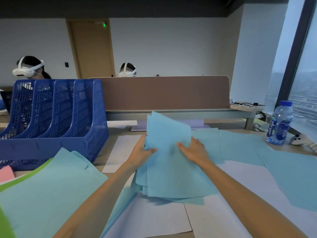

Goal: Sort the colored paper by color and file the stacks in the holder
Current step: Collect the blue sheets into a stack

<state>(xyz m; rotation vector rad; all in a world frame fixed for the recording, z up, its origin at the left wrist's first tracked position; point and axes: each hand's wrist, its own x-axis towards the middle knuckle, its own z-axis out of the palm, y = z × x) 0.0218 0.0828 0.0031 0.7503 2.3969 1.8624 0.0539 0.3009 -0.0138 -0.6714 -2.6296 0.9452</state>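
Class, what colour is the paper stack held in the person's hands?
Light blue stack; head view shows it best.

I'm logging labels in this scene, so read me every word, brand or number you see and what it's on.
Nothing reads clearly.
Water bottle label: white characters, too blurred to read.
Small tag at the right edge: dark print, cut off and blurred.
Green light above the door: too small.
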